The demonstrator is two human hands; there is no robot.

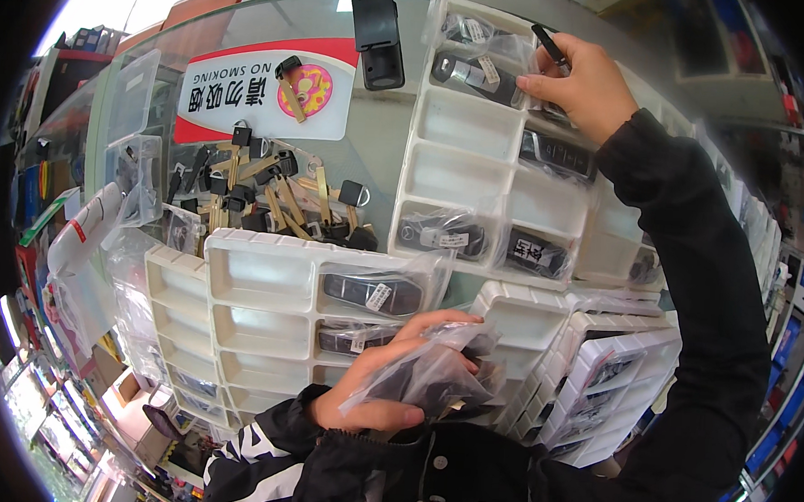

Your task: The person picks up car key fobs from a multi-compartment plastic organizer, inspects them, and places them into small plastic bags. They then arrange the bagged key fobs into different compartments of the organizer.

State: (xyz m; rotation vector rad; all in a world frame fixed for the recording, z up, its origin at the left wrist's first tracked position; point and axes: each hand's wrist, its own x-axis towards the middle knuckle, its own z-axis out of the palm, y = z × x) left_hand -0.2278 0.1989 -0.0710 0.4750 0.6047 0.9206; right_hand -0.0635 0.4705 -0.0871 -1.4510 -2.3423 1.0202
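My left hand (pixel 381 379) grips crumpled clear plastic bags (pixel 429 375) with dark items inside, close to my chest. At the upper right, my right hand (pixel 581 86) pinches a slim black object (pixel 550 46) over the far white compartment tray (pixel 467 121); what it is cannot be made out. Just left of those fingers lies a bagged black car key fob (pixel 476 77) with a small label. Another dark fob (pixel 557 155) rests below the hand. The nearer white tray (pixel 264 278) has bagged fobs (pixel 372 294) beside my left hand.
Many key blades with black heads (pixel 285 197) lie loose on the glass counter (pixel 377 134). A no-smoking sign (pixel 214 71) bears one more key blade. A black clamp-like device (pixel 379 38) stands at the back. More white trays (pixel 606 391) are stacked at the right.
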